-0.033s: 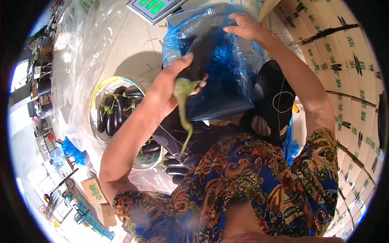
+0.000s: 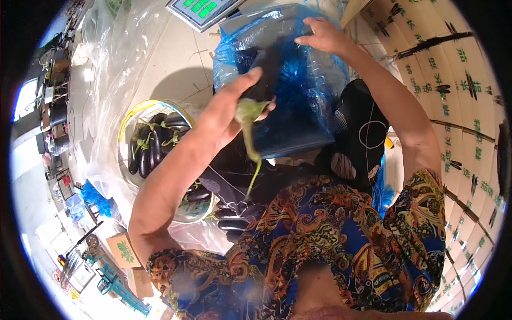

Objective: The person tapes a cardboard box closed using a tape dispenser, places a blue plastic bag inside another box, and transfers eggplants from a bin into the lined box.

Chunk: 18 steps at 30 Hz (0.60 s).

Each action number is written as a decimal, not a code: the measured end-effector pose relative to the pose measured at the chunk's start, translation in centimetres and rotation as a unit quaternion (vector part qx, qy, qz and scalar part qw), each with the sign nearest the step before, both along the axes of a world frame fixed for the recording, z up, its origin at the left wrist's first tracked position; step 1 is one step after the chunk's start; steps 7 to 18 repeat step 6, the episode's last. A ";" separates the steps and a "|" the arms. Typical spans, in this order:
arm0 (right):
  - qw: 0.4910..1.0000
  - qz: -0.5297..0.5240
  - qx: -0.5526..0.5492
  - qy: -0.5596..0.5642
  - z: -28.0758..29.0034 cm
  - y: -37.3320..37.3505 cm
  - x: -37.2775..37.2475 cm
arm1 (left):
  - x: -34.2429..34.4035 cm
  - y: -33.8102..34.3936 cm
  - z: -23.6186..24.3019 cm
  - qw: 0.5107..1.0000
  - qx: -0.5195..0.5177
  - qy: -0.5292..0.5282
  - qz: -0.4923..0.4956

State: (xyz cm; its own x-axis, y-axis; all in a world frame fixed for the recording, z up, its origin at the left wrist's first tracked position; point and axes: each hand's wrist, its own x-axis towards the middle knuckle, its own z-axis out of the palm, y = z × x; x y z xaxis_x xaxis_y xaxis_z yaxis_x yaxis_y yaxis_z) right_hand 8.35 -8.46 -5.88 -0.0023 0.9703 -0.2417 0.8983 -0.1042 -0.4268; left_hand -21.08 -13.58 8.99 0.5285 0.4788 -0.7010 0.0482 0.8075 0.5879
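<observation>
My left hand (image 2: 226,104) is closed around a long dark eggplant (image 2: 271,69), gripping it near its green cap. The curved stem hangs back toward me, and the dark end points away over a blue plastic bag (image 2: 325,69). The bag lies spread open in front of my knees; its inside is dark and hard to make out. At the bag's far right rim, my right hand (image 2: 324,37) has thumb and fingers apart, near or touching the plastic. To the left, a round basket (image 2: 124,125) with a yellow rim holds several eggplants (image 2: 154,146).
A scale (image 2: 205,10) with a green-lit display stands beyond the bag. Stacked cartons (image 2: 442,69) wall the right side. Clear plastic sheeting (image 2: 106,69) covers floor at the left. More eggplants (image 2: 234,224) lie beside a second container (image 2: 205,213) by my left leg.
My left hand and the eggplant have shifted slightly right and away from me, the stem swinging along. My right hand has barely moved.
</observation>
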 end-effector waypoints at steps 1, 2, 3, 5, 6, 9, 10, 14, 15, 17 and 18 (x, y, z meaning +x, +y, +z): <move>0.998 -0.008 -0.011 -0.063 0.0 0.0 -0.9 | 0.8 0.0 -1.0 0.999 -0.002 0.027 0.019; 0.998 -0.005 -0.012 -0.061 0.1 -0.1 -1.5 | 1.5 0.1 -2.1 0.998 -0.004 0.054 0.037; 0.999 -0.007 -0.022 -0.027 0.6 -0.4 -1.8 | 2.0 0.7 -3.6 0.999 -0.019 0.031 0.017; 1.000 0.013 -0.022 0.012 0.6 -0.4 -2.0 | 2.1 2.1 -7.4 0.997 -0.051 -0.004 -0.056; 0.999 0.034 -0.013 0.015 -0.2 -0.4 -1.8 | 2.6 2.6 -10.0 0.996 -0.066 0.007 -0.067; 0.999 0.034 -0.013 0.015 -0.2 -0.4 -1.8 | 2.6 2.6 -10.0 0.996 -0.066 0.007 -0.067; 0.999 0.034 -0.013 0.015 -0.2 -0.4 -1.8 | 2.6 2.6 -10.0 0.996 -0.066 0.007 -0.067; 0.999 0.034 -0.013 0.015 -0.2 -0.4 -1.8 | 2.6 2.6 -10.0 0.996 -0.066 0.007 -0.067; 0.999 0.034 -0.013 0.015 -0.2 -0.4 -1.8 | 2.6 2.6 -10.0 0.996 -0.066 0.007 -0.067; 0.999 0.034 -0.013 0.015 -0.2 -0.4 -1.8 | 2.6 2.6 -10.0 0.996 -0.066 0.007 -0.067; 0.999 0.034 -0.013 0.015 -0.2 -0.4 -1.8 | 2.6 2.6 -10.0 0.996 -0.066 0.007 -0.067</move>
